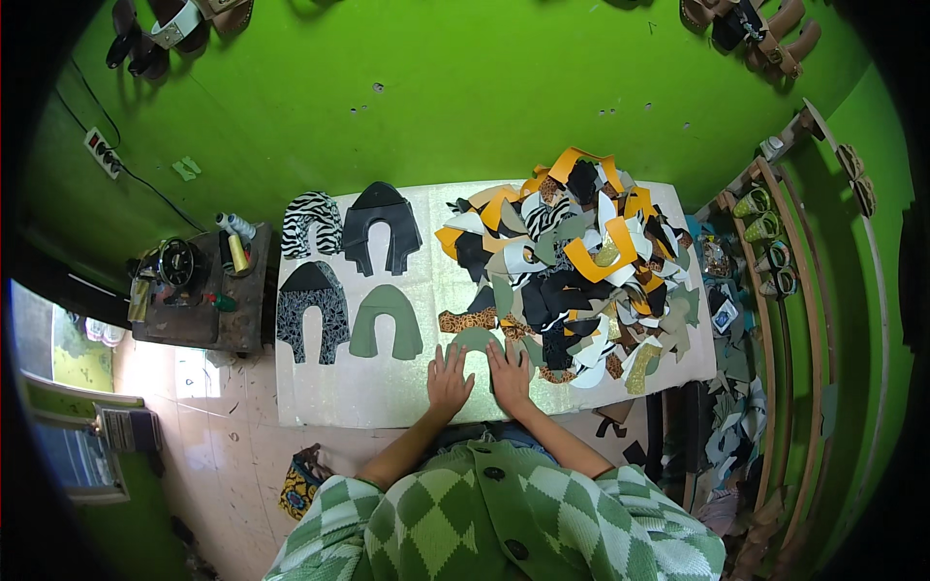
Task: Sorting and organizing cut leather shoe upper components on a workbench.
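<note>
A pale tabletop (387, 387) stood against green walls. Both the left hand (449, 378) and right hand (510, 373) lay flat, fingers spread, touching a green arch-shaped piece (475, 338) at twelve o'clock.

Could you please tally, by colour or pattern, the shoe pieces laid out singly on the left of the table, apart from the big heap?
Zebra-striped piece: 1
Black piece: 1
Grey patterned piece with a black top: 1
Green piece: 1
Total: 4

Zebra-striped cutout (312, 224); black cutout (382, 226); green wall (465, 87).
</note>
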Tool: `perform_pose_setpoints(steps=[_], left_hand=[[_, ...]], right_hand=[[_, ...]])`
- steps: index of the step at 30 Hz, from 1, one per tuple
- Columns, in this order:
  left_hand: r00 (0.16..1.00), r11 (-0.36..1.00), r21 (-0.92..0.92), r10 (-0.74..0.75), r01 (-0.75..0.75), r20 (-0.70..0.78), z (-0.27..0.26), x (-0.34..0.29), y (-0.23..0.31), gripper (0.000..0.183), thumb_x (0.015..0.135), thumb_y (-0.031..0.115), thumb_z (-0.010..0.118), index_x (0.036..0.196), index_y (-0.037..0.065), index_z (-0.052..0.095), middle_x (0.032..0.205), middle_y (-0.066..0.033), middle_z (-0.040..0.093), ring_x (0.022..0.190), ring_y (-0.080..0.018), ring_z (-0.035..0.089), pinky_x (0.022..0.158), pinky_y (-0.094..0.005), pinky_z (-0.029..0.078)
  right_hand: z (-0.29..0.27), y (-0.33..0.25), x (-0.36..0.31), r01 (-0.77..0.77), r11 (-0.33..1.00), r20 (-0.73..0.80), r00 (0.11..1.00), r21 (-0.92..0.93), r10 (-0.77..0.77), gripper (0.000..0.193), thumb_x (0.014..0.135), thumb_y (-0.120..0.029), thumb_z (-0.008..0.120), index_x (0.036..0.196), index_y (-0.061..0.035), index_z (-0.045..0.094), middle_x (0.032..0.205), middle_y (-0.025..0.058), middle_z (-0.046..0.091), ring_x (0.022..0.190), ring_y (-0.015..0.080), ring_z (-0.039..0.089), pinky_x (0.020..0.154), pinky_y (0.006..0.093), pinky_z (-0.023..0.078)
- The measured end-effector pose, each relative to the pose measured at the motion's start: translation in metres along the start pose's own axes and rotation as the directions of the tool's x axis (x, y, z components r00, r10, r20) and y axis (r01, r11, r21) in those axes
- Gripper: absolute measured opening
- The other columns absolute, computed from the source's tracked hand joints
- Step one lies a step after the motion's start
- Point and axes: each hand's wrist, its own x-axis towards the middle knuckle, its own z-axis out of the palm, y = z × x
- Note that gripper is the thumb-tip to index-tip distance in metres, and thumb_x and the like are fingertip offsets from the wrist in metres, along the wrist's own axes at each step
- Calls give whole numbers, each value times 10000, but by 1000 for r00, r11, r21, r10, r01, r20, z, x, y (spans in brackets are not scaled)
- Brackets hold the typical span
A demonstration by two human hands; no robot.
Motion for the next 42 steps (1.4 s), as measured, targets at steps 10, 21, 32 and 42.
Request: perform_pose_setpoints(steps=[10, 21, 32, 42], left_hand=[[981, 990, 63, 116, -127, 155, 16, 4, -12, 604, 899, 315, 455, 1403, 20, 300, 1484, -114, 257, 1370, -258, 229, 1037, -392, 267], [985, 987, 90, 119, -131, 128, 15, 7, -17, 597, 899, 332, 462, 1385, 12, 325, 1477, -113, 272, 1353, -221, 268, 1016, -404, 303], [991, 995, 69, 63, -72, 121, 13, 5, -22, 570, 902, 319, 468, 1363, 2, 358, 1457, -119, 311, 1339, -222, 297, 1030, -405, 293], [991, 990, -72, -125, 121, -50, -5, 9, -26, 446, 865, 261, 516, 1243, 26, 499, 1272, -121, 514, 1184, -240, 466, 963, -404, 317]], right_hand=[[5, -6, 7, 173, 961, 25, 983, 217, -183, 466, 869, -88, 405, 1330, -23, 403, 1426, 110, 373, 1301, 214, 383, 1024, 478, 260], [-6, 7, 9, 91, 989, 90, 991, 117, -102, 467, 856, -76, 421, 1322, -84, 434, 1402, 35, 426, 1277, 210, 415, 999, 474, 261], [-21, 17, 11, -34, 981, -6, 999, 192, 36, 434, 804, -41, 459, 1214, -127, 571, 1311, -5, 528, 1142, 240, 482, 911, 405, 307], [-41, 22, 33, -281, 851, 105, 959, 444, 262, 300, 721, -26, 564, 995, -89, 671, 1052, 55, 658, 1004, 252, 581, 855, 387, 384]])
